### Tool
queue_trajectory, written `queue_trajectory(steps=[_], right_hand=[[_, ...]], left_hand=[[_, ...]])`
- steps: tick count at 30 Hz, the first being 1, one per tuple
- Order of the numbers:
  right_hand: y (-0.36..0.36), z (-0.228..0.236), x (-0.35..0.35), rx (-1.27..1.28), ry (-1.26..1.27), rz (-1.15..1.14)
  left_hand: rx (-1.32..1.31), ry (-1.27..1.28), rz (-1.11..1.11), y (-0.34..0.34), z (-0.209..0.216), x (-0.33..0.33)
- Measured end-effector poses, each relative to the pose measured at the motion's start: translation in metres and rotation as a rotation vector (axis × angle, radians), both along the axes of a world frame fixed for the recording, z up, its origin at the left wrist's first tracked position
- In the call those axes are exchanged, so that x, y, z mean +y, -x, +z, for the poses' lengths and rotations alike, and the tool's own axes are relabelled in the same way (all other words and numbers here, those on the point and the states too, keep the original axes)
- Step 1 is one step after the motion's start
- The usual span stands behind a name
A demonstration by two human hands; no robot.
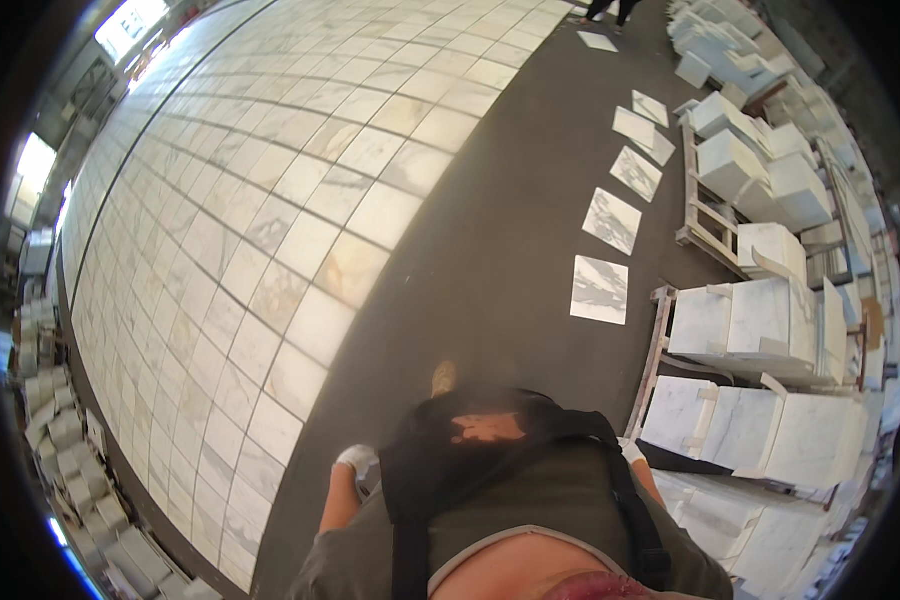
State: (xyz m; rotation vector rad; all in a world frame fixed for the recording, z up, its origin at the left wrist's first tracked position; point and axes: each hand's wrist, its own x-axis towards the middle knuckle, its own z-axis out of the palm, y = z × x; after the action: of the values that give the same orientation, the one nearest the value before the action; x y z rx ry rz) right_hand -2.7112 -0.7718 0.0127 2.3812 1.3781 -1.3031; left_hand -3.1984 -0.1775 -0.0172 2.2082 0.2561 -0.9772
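Note:
My left hand, in a white glove, hangs low beside my hip above the dark floor. Its fingers are too small and turned away to read. On the other side, my right hand, also white-gloved, is mostly hidden behind my dark apron. Close to it in the picture are stacked white marble tiles. I cannot make out anything held in either hand. Ahead on the floor lies a grey-veined marble tile, beyond reach of both hands.
Rows of pale marble tiles cover the floor on the left. Several single tiles, such as a veined one, line the grey floor. Wooden pallets with tile stacks stand along the right. A person stands far ahead.

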Motion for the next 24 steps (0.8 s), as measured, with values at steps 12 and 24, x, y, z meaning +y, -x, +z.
queue_trajectory(steps=[12, 24], right_hand=[[-0.003, 0.01, 0.021, 0.309, 0.157, -0.282], [0.143, -0.016, -0.071, 0.166, 0.052, -0.167]], left_hand=[[-0.067, 0.073, 0.443, -0.022, -0.055, -0.008], [-0.057, -0.333, -0.354, -0.181, 0.058, 0.062]])
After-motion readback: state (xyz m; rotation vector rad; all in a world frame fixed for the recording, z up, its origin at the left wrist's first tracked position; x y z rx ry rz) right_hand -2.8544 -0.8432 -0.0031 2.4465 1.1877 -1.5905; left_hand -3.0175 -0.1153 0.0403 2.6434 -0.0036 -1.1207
